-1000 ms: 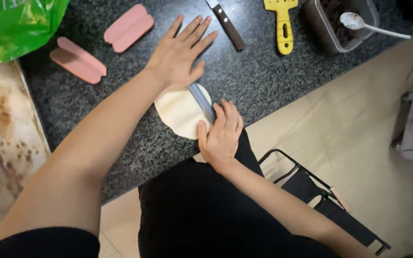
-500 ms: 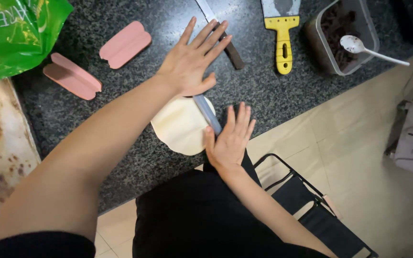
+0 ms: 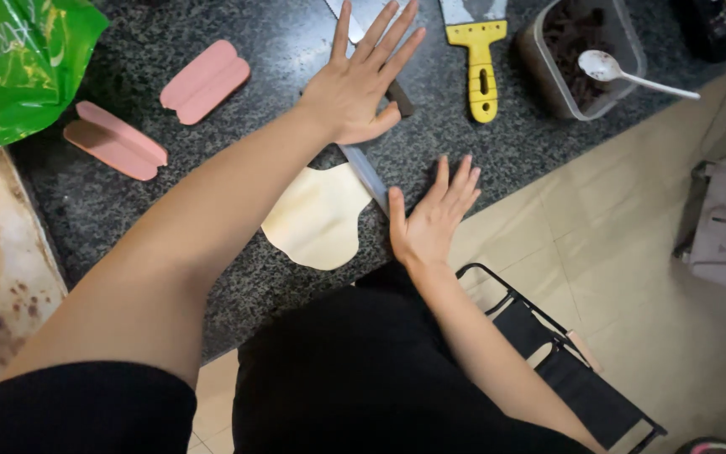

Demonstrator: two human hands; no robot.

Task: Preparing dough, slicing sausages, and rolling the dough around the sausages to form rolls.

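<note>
Pale dough sheet (image 3: pixel 317 217) flat on the dark speckled table (image 3: pixel 153 210), near its front edge, with a long knife blade (image 3: pixel 365 175) lying along its right side. Left hand (image 3: pixel 361 84) flat on the knife handle just beyond, fingers (image 3: pixel 384 38) spread and released. Right hand (image 3: pixel 432 219) pressed palm-down on the table just right of the blade, fingers splayed, grasping nothing. Farther out: two pink moulds (image 3: pixel 161 105) to the left, green bag (image 3: pixel 18 67), yellow-handled scraper (image 3: pixel 481 67), clear tub with white spoon (image 3: pixel 586 59)
</note>
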